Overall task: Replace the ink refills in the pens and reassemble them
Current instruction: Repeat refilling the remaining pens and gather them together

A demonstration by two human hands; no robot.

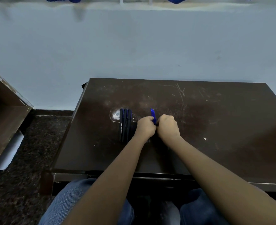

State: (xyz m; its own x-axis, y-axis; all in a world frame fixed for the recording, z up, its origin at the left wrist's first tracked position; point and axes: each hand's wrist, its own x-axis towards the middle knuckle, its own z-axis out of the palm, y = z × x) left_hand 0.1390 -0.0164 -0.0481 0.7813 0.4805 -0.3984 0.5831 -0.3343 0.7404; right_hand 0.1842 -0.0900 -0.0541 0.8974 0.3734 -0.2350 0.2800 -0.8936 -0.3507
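Several black pens point(125, 124) lie side by side on the dark table point(215, 127), just left of my hands. A small bundle of blue ink refills point(153, 116) sticks up between my two hands, tips pointing away from me. My left hand point(146, 128) is curled around the bundle from the left. My right hand point(168, 127) is curled against it from the right, knuckles up. The lower ends of the refills are hidden by my fingers.
The scratched table stands against a pale blue wall point(134, 46). A brown cabinet point(2, 114) stands at the left across a dark speckled floor point(28, 143). A white worn spot point(116, 115) marks the table beside the pens. My knees sit under the near edge.
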